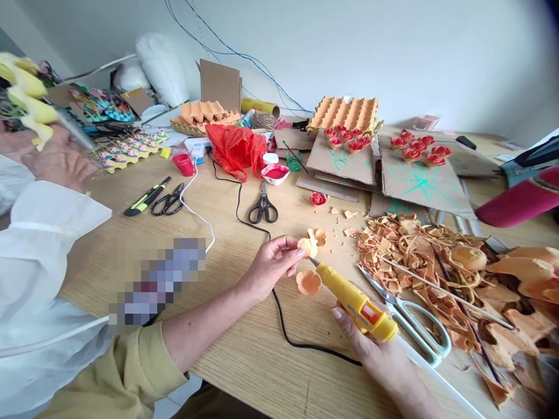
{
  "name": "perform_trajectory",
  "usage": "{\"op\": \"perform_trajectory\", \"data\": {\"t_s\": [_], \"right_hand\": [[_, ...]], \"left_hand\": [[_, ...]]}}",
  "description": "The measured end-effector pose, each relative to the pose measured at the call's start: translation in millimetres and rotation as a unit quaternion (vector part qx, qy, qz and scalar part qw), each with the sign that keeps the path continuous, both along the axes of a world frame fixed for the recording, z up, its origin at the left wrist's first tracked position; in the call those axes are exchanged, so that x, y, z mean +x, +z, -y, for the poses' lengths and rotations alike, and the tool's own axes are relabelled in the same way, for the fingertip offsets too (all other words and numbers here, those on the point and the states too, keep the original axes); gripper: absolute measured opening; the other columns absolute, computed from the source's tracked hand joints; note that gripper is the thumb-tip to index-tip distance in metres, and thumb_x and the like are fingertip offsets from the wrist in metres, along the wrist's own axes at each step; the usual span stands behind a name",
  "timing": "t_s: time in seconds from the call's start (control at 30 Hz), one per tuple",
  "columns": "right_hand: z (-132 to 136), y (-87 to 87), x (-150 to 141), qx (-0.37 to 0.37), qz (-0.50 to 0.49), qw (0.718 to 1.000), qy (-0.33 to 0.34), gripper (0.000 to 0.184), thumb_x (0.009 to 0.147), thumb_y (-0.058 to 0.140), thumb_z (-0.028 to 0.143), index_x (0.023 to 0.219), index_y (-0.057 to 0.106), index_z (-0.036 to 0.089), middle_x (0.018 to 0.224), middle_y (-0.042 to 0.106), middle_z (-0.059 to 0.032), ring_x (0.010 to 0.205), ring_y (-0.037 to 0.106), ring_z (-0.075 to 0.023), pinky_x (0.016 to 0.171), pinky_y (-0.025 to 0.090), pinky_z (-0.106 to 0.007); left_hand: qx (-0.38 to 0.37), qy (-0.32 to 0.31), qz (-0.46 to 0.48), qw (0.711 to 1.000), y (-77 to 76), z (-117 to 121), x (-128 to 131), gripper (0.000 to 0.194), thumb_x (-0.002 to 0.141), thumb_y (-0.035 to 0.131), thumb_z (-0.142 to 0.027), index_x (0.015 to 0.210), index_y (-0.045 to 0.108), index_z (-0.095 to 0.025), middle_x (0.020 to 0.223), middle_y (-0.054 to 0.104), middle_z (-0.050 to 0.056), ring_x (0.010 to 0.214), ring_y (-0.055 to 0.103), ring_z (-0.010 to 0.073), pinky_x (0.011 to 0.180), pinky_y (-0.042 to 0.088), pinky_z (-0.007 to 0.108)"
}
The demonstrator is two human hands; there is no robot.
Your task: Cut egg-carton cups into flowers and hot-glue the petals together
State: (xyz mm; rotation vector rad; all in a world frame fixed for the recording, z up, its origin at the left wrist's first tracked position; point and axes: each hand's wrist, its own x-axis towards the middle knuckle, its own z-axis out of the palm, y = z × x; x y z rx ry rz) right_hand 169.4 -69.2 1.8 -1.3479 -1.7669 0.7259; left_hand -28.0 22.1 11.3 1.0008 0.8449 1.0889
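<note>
In the head view, my left hand point(273, 265) pinches a small pale-orange petal cup point(308, 247) cut from egg-carton pulp. My right hand point(371, 349) is wrapped round a yellow hot glue gun point(353, 297), a white glue stick trailing from its rear. The gun's nozzle meets the lower edge of the petal cup or lies just beside it; I cannot tell which. Right behind the held piece sits another orange cup point(320, 237). A flower-shaped orange piece point(308, 282) lies on the table just below my left fingertips.
Light-green-handled scissors point(419, 326) lie against a pile of orange carton scraps point(402, 250) at right. Black scissors point(262, 208), a red paint dish point(275, 174) and a red plastic bag point(238, 150) are further back. Red flowers stand on cardboard point(419, 180). A black cord point(283, 326) crosses the table.
</note>
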Motion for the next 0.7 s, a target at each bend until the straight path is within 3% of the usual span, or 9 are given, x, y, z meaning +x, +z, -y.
{"op": "perform_trajectory", "data": {"t_s": [0.7], "right_hand": [[1.0, -3.3, 1.5, -0.002, 0.013, 1.000, -0.017, 0.035, 0.095, 0.052, 0.045, 0.070, 0.058, 0.021, 0.074, 0.069, -0.0054, 0.063, 0.066, -0.0189, 0.061, 0.054, -0.029]], "left_hand": [[-0.110, -0.001, 0.086, 0.990, 7.6, 0.9, 1.6, 0.040, 0.062, 0.091, -0.033, 0.080, 0.061, -0.014, 0.067, 0.059, -0.004, 0.053, 0.048, 0.0033, 0.046, 0.035, 0.015]]}}
